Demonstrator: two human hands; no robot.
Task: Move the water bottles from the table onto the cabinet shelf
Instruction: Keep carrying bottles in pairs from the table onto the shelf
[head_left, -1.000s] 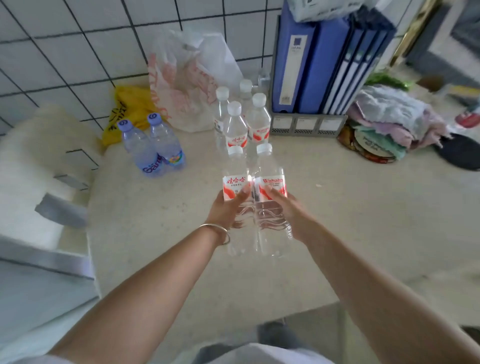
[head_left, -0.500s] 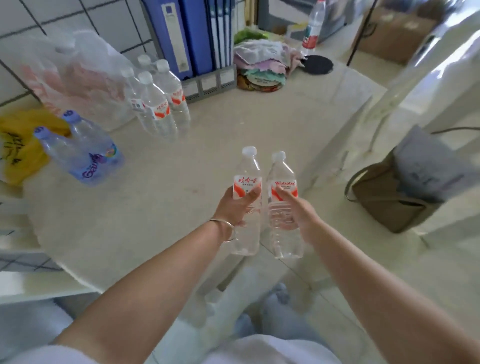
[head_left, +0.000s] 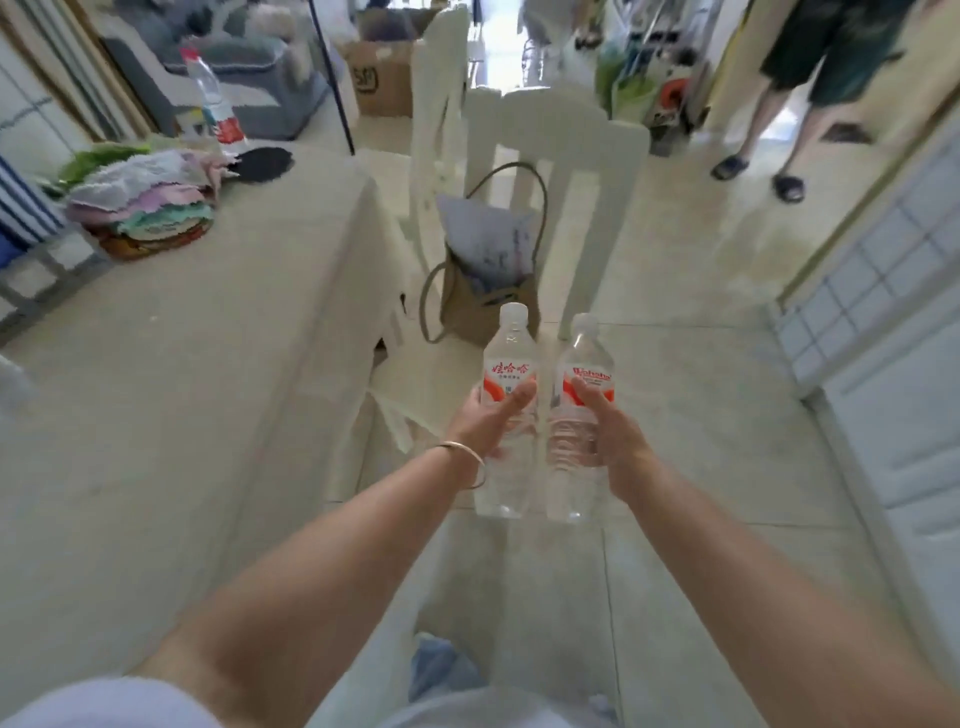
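Note:
Two clear water bottles with red-and-white labels are held upright side by side above the tiled floor. My left hand (head_left: 485, 421) grips the left bottle (head_left: 509, 410) around its middle, a thin bangle on the wrist. My right hand (head_left: 610, 431) grips the right bottle (head_left: 579, 415) the same way. Both bottles are past the right edge of the beige table (head_left: 182, 364). One more red-labelled bottle (head_left: 215, 104) stands at the table's far end. The white cabinet (head_left: 893, 374) runs along the right edge; its shelf is not visible.
A white chair (head_left: 545, 171) stands straight ahead with a brown bag (head_left: 488, 291) on its seat. Folded cloths (head_left: 145, 202) lie on the table's far left. Another person's legs (head_left: 769, 130) stand at the top right beside cardboard boxes and clutter.
My view has swung right, away from the wall and the other bottles. Both hands have carried their bottles off the table and out over the floor.

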